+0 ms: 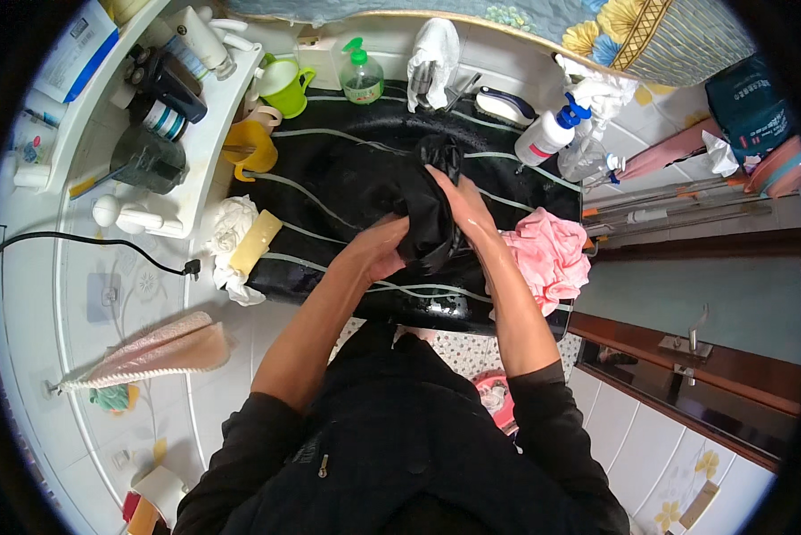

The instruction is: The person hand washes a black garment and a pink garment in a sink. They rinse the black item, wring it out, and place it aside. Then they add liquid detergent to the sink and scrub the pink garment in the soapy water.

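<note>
Over a black sink with pale streaks, both hands grip a wet black cloth: left hand and right hand fingers closed on it; pink cloth lies beside.

On my feed, a crumpled pink cloth lies on the basin's right rim. A yellow bar of soap rests on a white rag at the left rim. Behind stand a green plastic mug, a clear bottle with green cap, and a white spray bottle with blue trigger. A pinkish towel hangs at left.
</note>
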`<state>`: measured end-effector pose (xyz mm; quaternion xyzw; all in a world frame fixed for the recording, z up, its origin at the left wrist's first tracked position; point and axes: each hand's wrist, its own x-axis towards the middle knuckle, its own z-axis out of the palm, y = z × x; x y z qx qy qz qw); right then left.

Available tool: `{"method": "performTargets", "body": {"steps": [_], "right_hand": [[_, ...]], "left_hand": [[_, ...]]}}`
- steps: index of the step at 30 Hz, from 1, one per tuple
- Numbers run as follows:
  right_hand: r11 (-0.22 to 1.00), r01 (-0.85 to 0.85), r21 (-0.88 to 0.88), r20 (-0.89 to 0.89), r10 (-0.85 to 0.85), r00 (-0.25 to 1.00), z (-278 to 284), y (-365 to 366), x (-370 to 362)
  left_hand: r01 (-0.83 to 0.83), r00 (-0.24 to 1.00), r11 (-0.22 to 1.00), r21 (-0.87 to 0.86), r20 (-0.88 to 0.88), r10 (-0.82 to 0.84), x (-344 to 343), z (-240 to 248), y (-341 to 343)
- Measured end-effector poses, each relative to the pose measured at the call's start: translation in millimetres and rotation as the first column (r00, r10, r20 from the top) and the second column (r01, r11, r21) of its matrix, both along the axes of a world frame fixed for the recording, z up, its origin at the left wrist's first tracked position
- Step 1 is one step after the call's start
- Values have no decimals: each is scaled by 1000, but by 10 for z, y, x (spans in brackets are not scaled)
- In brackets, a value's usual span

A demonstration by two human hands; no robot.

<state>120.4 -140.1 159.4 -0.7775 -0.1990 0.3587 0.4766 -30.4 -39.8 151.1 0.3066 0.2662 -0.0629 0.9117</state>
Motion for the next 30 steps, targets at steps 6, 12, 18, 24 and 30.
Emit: {"method": "performTargets", "body": {"steps": [6, 12, 18, 24, 30], "right_hand": [[952, 69, 297, -536, 107, 838, 112, -65, -189], [691, 550, 468, -883, 359, 301, -411, -241, -487], [431, 772, 467, -791, 593, 148, -530, 131, -533], [618, 594, 515, -855, 318, 411, -205, 157, -100], [913, 300, 277, -686, -31, 727, -146, 240, -82]], "left_hand": [[-98, 984, 991, 86, -137, 110, -133, 247, 75], [-390, 912, 759, -521, -102, 398, -255, 94, 113], [-235, 912, 755, -612, 129, 389, -161, -145, 26], [-363, 913, 864, -350, -318, 255, -235, 192, 2], [5, 980, 994, 111, -196, 17, -119, -152, 57]]}}
